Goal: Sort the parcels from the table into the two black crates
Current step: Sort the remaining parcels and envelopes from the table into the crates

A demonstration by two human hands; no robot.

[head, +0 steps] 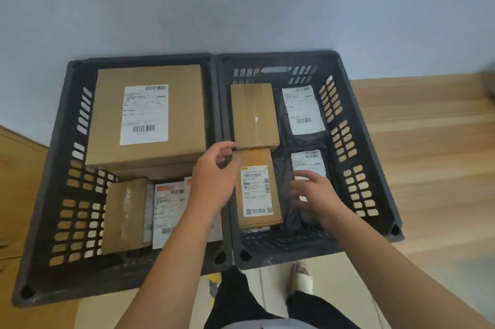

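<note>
- Labelled box (256,189) lies in the right crate (278,58), long axis pointing away from the person, between both grips.
- Left grip (214,181), loose and empty, is nearer; right grip (313,194) hovers open.

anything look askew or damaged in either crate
Mostly tidy. In the left crate, the small brown box at the near side sits tilted, and its tape looks scuffed. Parcels in the right crate lie flat in rows.
</note>
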